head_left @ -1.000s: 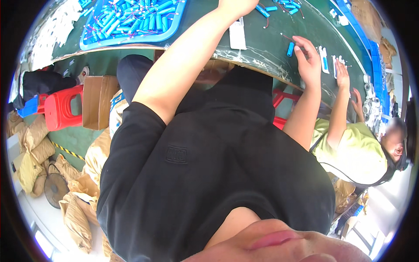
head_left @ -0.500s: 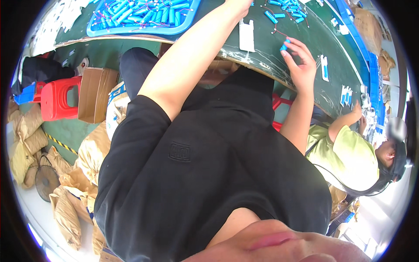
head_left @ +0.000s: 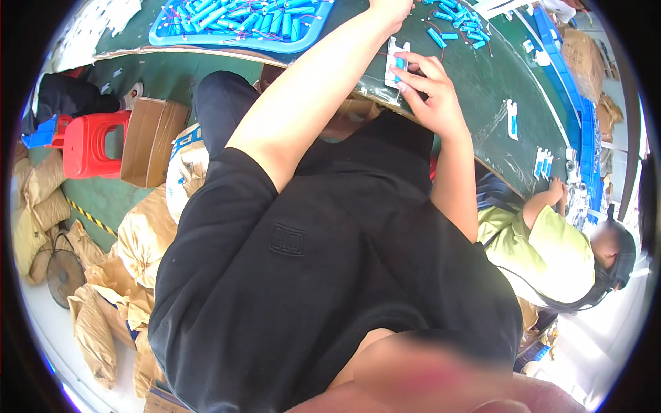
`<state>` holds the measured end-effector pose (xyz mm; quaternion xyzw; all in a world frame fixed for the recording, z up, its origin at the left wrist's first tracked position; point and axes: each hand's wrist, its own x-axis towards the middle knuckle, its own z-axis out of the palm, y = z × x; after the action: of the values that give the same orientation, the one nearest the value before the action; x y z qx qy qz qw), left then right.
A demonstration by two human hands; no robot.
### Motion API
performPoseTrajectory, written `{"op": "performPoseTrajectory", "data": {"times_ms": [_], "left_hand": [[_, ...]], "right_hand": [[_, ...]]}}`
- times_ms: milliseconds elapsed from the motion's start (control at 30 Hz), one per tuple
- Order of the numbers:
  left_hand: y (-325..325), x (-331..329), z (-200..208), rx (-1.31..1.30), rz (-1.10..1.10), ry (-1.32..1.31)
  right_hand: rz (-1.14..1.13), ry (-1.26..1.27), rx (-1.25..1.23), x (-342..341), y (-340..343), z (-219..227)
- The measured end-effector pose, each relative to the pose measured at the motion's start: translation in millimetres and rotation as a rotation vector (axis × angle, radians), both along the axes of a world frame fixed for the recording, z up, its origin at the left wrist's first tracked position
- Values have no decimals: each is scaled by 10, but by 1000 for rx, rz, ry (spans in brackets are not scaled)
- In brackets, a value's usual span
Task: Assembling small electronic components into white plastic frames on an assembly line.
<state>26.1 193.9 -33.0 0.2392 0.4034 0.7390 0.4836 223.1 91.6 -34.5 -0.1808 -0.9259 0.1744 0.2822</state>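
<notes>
My right hand [head_left: 435, 95] pinches a blue cylindrical battery cell [head_left: 400, 64] between thumb and fingers. It holds the cell at a white plastic holder [head_left: 391, 77], which lies near the table's front edge. Whether the cell is seated in the holder or only resting over it, I cannot make out. At the top edge of the view, my left hand [head_left: 394, 11] reaches over the table near a loose pile of blue cells [head_left: 463, 20] with thin red wires. Its fingers are mostly cut off by the frame.
A blue tray [head_left: 318, 34] full of wired blue cells stands at the far left of the green table [head_left: 475, 76]. White holders with blue cells [head_left: 512, 119] lie to the right. A co-worker in a light green shirt [head_left: 544, 251] sits there. Red stool [head_left: 86, 148] and cardboard box [head_left: 148, 144] stand left.
My right hand has moved left with the blue cell, from over the bare tabletop to the white holder. My left hand has shifted slightly right in the view.
</notes>
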Motion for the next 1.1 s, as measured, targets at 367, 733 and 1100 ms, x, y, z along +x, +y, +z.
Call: {"op": "performPoseTrajectory", "data": {"times_ms": [367, 733, 1100], "left_hand": [[-92, -1, -2, 210, -412, 211], [-216, 31, 29, 351, -843, 54], [-266, 57, 181, 160, -634, 420]], "right_hand": [[-626, -204, 182, 1099, 4, 290], [-230, 113, -483, 409, 421, 707], [-181, 366, -630, 434, 1142, 70]]}}
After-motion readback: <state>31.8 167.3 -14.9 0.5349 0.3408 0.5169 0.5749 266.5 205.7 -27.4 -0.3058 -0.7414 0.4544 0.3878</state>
